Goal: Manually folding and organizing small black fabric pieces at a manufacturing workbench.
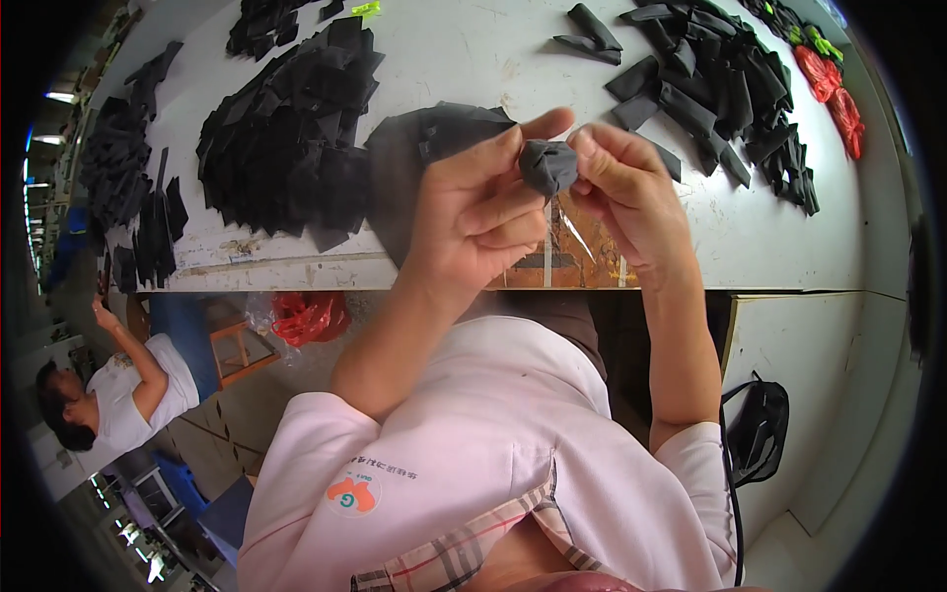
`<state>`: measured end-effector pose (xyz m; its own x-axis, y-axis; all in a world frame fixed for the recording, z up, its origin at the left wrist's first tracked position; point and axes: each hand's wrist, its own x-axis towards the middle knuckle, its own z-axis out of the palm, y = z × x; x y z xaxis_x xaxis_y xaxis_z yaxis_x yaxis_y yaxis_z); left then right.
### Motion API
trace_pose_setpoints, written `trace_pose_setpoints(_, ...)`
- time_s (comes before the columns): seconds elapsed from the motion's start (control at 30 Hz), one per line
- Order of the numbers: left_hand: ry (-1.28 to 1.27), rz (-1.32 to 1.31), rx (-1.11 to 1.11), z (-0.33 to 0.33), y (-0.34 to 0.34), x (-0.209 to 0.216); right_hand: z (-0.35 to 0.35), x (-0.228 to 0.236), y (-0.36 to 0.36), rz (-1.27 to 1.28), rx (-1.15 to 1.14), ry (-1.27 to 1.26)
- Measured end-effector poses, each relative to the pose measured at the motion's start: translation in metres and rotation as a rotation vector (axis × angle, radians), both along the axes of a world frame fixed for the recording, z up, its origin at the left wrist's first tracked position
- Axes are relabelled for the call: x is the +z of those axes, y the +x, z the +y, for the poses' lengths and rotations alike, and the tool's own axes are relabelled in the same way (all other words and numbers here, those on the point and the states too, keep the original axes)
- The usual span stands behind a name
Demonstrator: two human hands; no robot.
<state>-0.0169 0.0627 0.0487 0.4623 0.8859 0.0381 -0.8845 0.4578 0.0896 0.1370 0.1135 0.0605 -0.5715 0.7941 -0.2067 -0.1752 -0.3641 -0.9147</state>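
Observation:
Both my hands are raised over the near edge of the white table (473,74). Between them is a small bunched piece of dark grey fabric (548,168). My left hand (473,202) grips its left side with curled fingers, the thumb stretched along the top. From the right, my right hand (636,187) pinches the same piece between thumb and fingers. A thin, pale pointed thing (575,240) shows below the fabric; I cannot tell whether it is held or lies on the table. Behind my left hand lies a larger dark fabric sheet (434,128).
A big heap of flat black fabric pieces (286,138) covers the table's left, with more black pieces (123,148) beyond. Folded black strips (715,79) and red plastic bags (838,104) lie right. A co-worker (138,395) is at the left. A black bag (762,429) hangs lower right.

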Motion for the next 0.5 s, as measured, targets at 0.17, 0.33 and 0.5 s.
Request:
trace_pose_setpoints(0.17, -0.276, 0.161, 0.067, -0.008, 0.008, -0.039, -0.006, -0.048, 0.002, 0.095, -0.015, -0.255)
trace_pose_setpoints(0.33, 0.283, 1.386, 0.663, -0.004, 0.011, -0.014, 0.006, -0.048, 0.010, -0.117, 0.143, 0.135)
trace_pose_setpoints(0.5, 0.667, 1.497, 0.861, -0.003, 0.011, -0.013, -0.013, -0.020, 0.009, -0.271, -0.193, 0.504)
